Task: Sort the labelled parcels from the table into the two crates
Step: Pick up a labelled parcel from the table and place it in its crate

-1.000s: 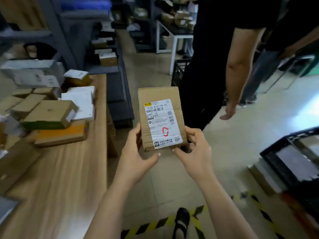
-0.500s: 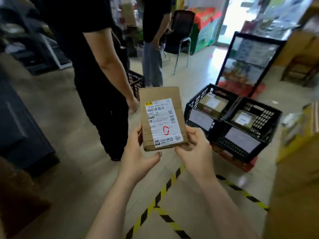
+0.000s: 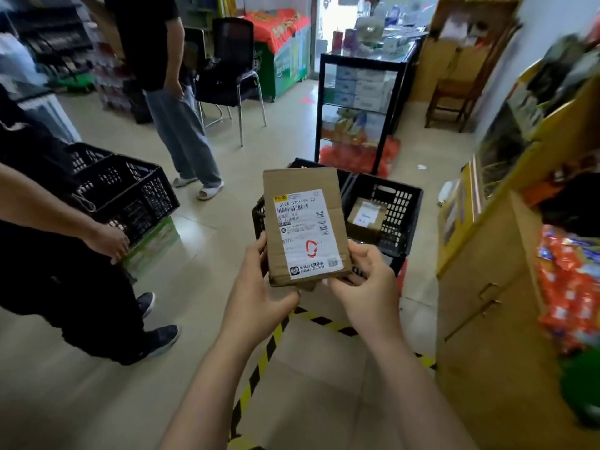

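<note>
I hold a flat brown cardboard parcel (image 3: 303, 222) upright in front of me, its white shipping label with a red hand-drawn mark facing me. My left hand (image 3: 256, 287) grips its lower left edge and my right hand (image 3: 363, 280) pinches its lower right corner. Behind the parcel, two black plastic crates stand side by side on the floor. The right crate (image 3: 399, 206) holds a labelled cardboard box (image 3: 365, 217). The left crate (image 3: 259, 212) is mostly hidden by the parcel.
A person in black (image 3: 48, 254) stands close at the left beside another black crate (image 3: 130, 193). A second person (image 3: 181, 125) stands further back by a chair (image 3: 230, 73). A black shelf rack (image 3: 357, 108) rises behind the crates. Yellow cabinets (image 3: 487, 271) line the right. Striped tape (image 3: 266, 352) marks the floor.
My view has swung right from the table to the crates, which now lie straight ahead and closer. Both hands keep the same hold on the parcel.
</note>
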A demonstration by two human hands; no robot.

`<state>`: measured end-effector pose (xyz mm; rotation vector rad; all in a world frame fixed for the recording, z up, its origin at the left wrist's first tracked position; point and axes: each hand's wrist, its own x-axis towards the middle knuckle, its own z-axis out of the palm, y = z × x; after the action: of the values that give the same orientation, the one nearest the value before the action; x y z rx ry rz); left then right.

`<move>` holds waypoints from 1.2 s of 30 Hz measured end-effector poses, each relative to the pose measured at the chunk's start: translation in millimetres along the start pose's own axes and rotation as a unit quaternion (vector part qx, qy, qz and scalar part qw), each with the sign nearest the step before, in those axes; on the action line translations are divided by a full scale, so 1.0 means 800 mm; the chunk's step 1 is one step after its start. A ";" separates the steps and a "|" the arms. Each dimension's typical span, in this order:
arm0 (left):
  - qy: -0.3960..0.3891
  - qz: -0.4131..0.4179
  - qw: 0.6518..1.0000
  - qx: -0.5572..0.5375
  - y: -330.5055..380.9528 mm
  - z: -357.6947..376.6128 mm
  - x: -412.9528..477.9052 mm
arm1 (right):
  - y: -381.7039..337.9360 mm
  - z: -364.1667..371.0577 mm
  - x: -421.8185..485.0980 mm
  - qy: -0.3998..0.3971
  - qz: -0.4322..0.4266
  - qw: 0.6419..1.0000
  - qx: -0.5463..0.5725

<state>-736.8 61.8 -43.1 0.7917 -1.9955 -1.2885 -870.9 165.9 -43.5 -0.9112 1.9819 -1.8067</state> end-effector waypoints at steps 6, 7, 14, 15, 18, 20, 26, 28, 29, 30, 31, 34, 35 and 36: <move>-0.052 0.022 0.998 0.000 -0.015 0.054 0.100 | 0.034 -0.025 0.081 0.062 0.021 0.998 -0.022; -0.063 0.024 0.998 0.002 -0.020 0.062 0.122 | 0.038 -0.027 0.097 0.073 0.021 0.997 -0.021; -0.156 0.059 0.986 0.010 -0.040 0.100 0.294 | 0.056 -0.023 0.228 0.179 0.008 0.982 -0.059; -0.170 0.064 0.983 0.013 -0.041 0.104 0.318 | 0.057 -0.021 0.246 0.194 0.011 0.979 -0.066; -0.210 0.080 0.974 0.025 -0.048 0.115 0.389 | 0.062 -0.015 0.299 0.227 0.026 0.971 -0.072; -0.232 0.084 0.969 0.031 -0.054 0.123 0.430 | 0.069 -0.010 0.328 0.248 0.035 0.965 -0.075; -0.289 0.073 0.954 0.025 -0.077 0.165 0.506 | 0.103 -0.020 0.389 0.283 0.063 0.953 -0.083; -0.304 0.068 0.950 0.024 -0.084 0.183 0.527 | 0.116 -0.026 0.408 0.286 0.071 0.952 -0.085; -0.311 0.065 0.948 0.022 -0.087 0.192 0.538 | 0.123 -0.030 0.418 0.286 0.077 0.951 -0.086; -0.316 0.063 0.946 0.023 -0.089 0.202 0.548 | 0.130 -0.035 0.428 0.287 0.083 0.951 -0.086; -0.321 0.060 0.945 0.024 -0.090 0.213 0.558 | 0.138 -0.041 0.439 0.287 0.090 0.950 -0.087; -0.329 0.049 0.943 0.027 -0.096 0.248 0.591 | 0.166 -0.064 0.479 0.280 0.107 0.950 -0.086; -0.331 0.046 0.942 0.025 -0.100 0.261 0.604 | 0.176 -0.073 0.496 0.275 0.110 0.951 -0.088; -0.332 0.042 0.942 0.025 -0.104 0.275 0.618 | 0.187 -0.081 0.513 0.268 0.112 0.953 -0.090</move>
<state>-1201.5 -221.2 -102.5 0.2925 -2.5537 -1.6002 -1255.4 -43.2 -100.9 -0.2210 2.4840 -1.8990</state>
